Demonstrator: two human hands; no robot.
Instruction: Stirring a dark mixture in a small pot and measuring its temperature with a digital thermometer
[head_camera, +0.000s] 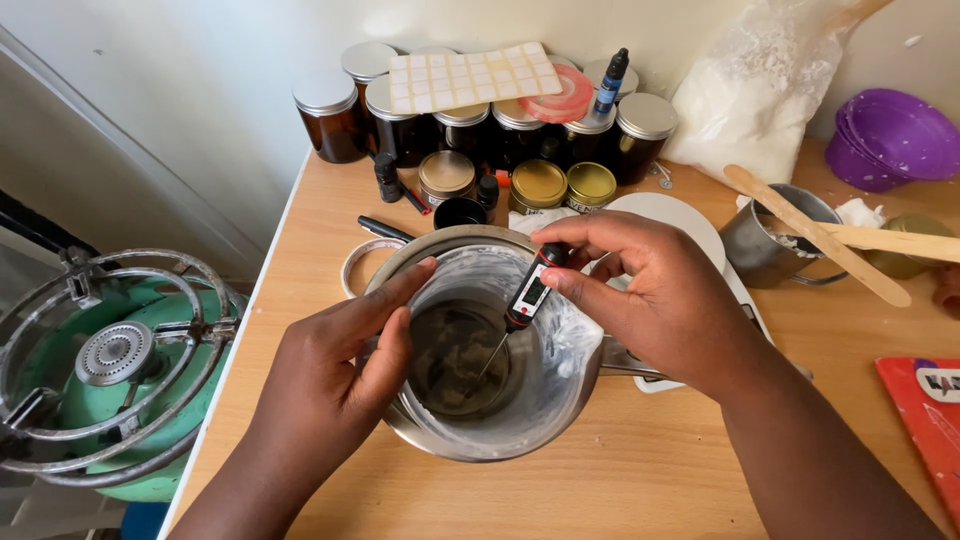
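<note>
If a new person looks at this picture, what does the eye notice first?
First, the metal pot at the table's centre: the right hand dips a probe thermometer into it while the left hand grips its rim. Behind stand amber jars, and left of the table a green gas burner.

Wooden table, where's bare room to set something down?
Bare wood lies along the wooden table's near edge, between the steel pot and the red booklet, and in a small patch left of the pot below the amber glass jars. The back is crowded: jars, gold tins, metal cup.
</note>
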